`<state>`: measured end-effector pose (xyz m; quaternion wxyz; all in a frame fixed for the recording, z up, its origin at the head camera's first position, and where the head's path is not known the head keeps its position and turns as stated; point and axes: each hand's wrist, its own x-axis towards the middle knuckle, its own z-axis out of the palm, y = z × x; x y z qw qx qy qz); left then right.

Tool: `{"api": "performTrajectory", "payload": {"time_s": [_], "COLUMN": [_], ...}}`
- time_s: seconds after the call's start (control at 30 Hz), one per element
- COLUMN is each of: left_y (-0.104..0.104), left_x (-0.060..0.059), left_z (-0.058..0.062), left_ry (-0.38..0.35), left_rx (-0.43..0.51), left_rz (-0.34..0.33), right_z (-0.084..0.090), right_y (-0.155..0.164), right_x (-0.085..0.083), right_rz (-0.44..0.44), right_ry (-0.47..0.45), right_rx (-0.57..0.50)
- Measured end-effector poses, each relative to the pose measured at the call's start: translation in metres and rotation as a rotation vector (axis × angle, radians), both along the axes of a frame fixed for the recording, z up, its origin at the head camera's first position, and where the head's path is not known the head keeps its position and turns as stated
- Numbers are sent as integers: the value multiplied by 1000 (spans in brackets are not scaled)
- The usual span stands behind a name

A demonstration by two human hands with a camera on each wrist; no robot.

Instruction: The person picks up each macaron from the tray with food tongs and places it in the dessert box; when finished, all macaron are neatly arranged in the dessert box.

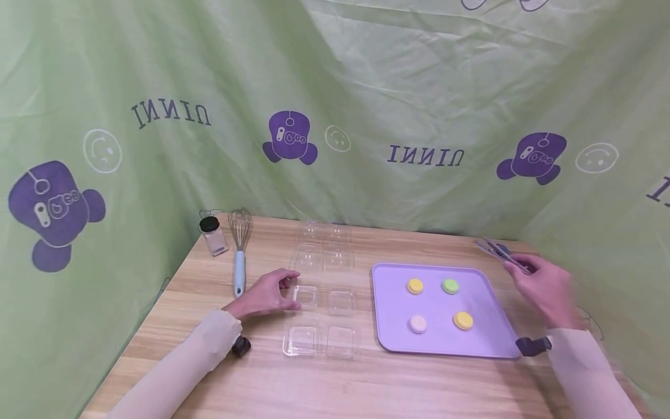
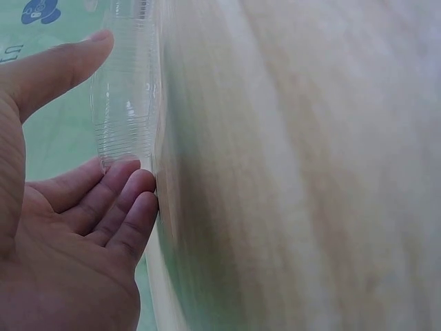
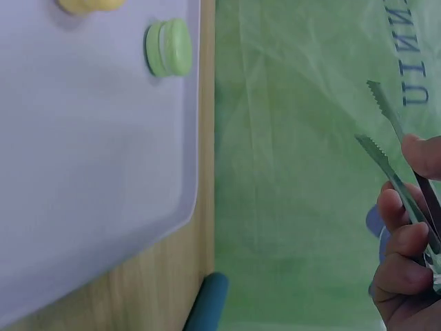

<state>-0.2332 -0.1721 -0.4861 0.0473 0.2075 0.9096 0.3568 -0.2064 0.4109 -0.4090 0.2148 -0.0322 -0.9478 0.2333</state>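
Observation:
A clear plastic clamshell box [image 1: 321, 291] with several square cells lies open on the wooden table. My left hand [image 1: 272, 291] touches its left edge, fingers lightly curled against the clear plastic [image 2: 127, 103]. To the right a lilac tray [image 1: 392, 331] holds several macarons: yellow [image 1: 415, 286], green [image 1: 450, 286], white [image 1: 417, 323] and another yellow [image 1: 463, 320]. Beyond the tray's far right corner my right hand [image 1: 541, 285] grips metal tongs [image 1: 499, 251], whose serrated tips [image 3: 375, 114] stand slightly apart and hold nothing. The green macaron [image 3: 169, 47] shows near the tray's edge.
A whisk with a pale blue handle [image 1: 239, 250] and a small black-capped jar [image 1: 212, 234] lie at the back left. Green printed cloth [image 1: 366, 105] hangs behind and beside the table. A dark blue-green object [image 3: 207, 303] shows at the table's edge.

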Motion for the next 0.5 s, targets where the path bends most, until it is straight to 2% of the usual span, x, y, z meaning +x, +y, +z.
{"api": "performTrajectory", "payload": {"time_s": [0.13,0.33,0.5], "left_y": [0,-1,-1], "left_x": [-1,-1,0], "left_z": [1,0,-1], "left_ry": [0,-11,-15], "left_rx": [-1,6,-3], "left_rz": [0,7,9], "right_z": [5,1,-5], "right_y": [-16,-39,-55], "right_x": [-7,-19,-23], "right_rz": [61,149,202], "right_ry": [78,204,162], "right_rx": [49,113,119]}}
